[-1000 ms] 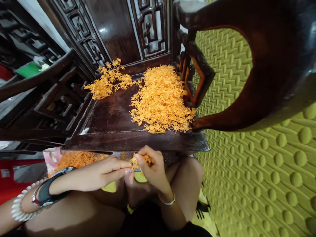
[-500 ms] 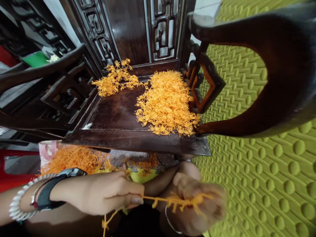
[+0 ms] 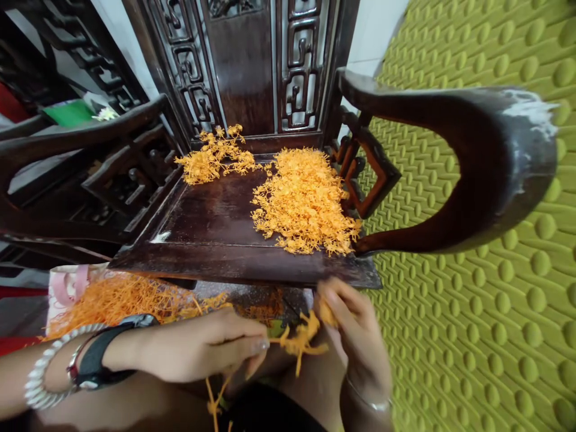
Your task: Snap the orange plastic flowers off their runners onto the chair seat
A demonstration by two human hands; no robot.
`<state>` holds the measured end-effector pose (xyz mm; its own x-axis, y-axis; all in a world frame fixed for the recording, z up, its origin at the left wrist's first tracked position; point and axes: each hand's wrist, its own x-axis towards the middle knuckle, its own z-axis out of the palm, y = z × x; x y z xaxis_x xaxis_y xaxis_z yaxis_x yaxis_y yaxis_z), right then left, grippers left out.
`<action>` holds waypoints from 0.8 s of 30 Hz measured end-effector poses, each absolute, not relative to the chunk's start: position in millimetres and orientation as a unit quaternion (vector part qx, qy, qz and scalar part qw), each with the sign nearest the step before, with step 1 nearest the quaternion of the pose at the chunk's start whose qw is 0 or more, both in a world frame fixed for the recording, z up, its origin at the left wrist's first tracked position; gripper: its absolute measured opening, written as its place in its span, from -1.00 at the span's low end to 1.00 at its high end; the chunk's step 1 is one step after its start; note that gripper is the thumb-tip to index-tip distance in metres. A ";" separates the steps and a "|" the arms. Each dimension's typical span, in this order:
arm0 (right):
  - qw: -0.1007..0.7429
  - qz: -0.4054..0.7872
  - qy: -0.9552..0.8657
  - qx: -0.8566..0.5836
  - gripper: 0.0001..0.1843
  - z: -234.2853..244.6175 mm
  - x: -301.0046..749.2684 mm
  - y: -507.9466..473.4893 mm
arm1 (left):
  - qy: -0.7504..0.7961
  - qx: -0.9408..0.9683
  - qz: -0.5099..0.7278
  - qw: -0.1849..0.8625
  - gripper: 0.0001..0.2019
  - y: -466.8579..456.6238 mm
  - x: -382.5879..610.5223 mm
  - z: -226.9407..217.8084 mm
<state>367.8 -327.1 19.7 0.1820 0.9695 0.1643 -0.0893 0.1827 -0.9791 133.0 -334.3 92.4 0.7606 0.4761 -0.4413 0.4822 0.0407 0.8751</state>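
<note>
My left hand (image 3: 202, 345), with a watch and bracelets at the wrist, pinches an orange strand with spidery, many-legged pieces (image 3: 299, 343) between thumb and fingers. More of that strand hangs below the hand. To its right, my right hand (image 3: 360, 336) is closed on an orange piece at the strand's other side; its fingertips are partly blurred. Both hands are in front of a dark wooden chair seat (image 3: 207, 210). On the seat's right half lies a large heap of similar orange pieces (image 3: 308, 204). A smaller, looser bunch (image 3: 211, 159) rests at the back left.
Carved armrests flank the seat; the right armrest (image 3: 486, 174) curves out over a bumpy yellow-green covering (image 3: 495, 324). Below the seat's front edge, at left, a pale bag with pink handles (image 3: 67, 285) holds tangled orange strands (image 3: 130, 297). A green item (image 3: 69, 113) sits far left.
My right hand has moved up and slightly left, closer to the chair's front edge. The strand between the hands is shorter and bunched. My left hand stays nearly in place, and the view has shifted slightly.
</note>
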 end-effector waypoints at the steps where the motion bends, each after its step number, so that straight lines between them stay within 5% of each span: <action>1: 0.592 0.415 -0.522 -0.453 -0.68 21.3 361.0 -311.9 | 0.360 0.678 0.027 0.641 -0.61 -333.5 133.4 87.2; 5: 0.572 0.149 -0.644 -0.486 -0.80 18.4 347.6 -236.6 | 0.381 0.594 0.158 0.690 -0.60 -328.2 133.2 68.2; 8: 0.513 0.011 -0.626 -0.587 -0.67 5.2 351.0 -191.7 | 0.393 0.567 0.193 0.698 -0.63 -325.0 130.7 66.4; 13: 0.498 -0.010 -0.615 -0.612 -0.57 -4.8 352.3 -174.7 | 0.395 0.580 0.225 0.676 -0.63 -325.8 122.7 75.8; 16: 0.557 -0.021 -0.592 -0.581 -0.62 5.2 346.0 -192.0 | 0.393 0.583 0.238 0.670 -0.62 -329.5 115.2 78.4; 20: 0.684 0.119 -0.559 -0.453 -0.65 16.4 321.5 -251.0 | 0.378 0.589 0.244 0.671 -0.63 -334.6 106.3 80.4; 24: 0.644 0.400 -0.569 -0.320 -0.39 10.5 277.4 -323.2 | 0.358 0.608 0.213 0.676 -0.63 -337.6 107.4 79.2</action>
<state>277.4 -323.2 10.5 0.0329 0.8783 0.4769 -0.1509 0.4760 -0.8664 107.4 -337.6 79.2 0.6534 0.7226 -0.2255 0.1477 0.1704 0.9742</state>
